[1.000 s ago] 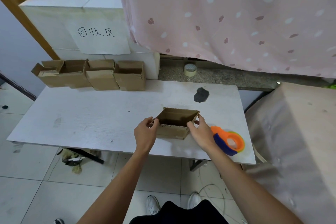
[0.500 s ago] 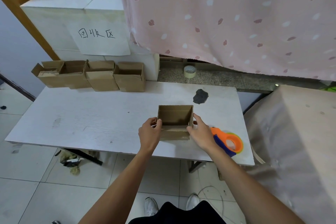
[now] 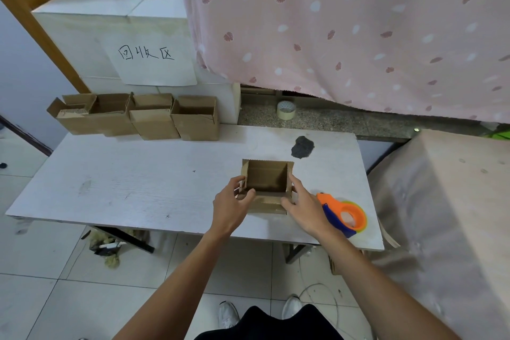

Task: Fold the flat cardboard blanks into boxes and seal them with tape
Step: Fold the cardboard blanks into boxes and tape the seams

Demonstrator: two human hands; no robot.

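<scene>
— Head camera first: where, the cardboard box (image 3: 266, 183)?
— On the right half of the white table (image 3: 138, 188), close to the near edge. Squared up, open mouth tilted toward the camera, brown inside showing.
— Held how?
— From both sides. At the left wall, the left hand (image 3: 230, 207): fingers curled round the wall's edge, thumb pressed against the near face. At the right wall, the right hand (image 3: 303, 211): same clasp, fingers along the wall, thumb at the near lower corner.
— Resting on the tabletop or lifted?
— Cannot tell; lower edge hidden behind both hands.
— Beside the right hand?
— An orange and blue tape dispenser (image 3: 345, 215), lying flat on the table just right of the wrist. Touching the hand or not: unclear.
— Farther back on the table?
— A row of open boxes (image 3: 138, 116) along the far left edge, standing side by side against a white block with a handwritten paper sign (image 3: 154, 61). Also a dark stain (image 3: 302, 147) just beyond the held box.
— Behind the table?
— A tape roll (image 3: 286, 110) on a stone ledge, under a pink patterned curtain (image 3: 358, 36).
</scene>
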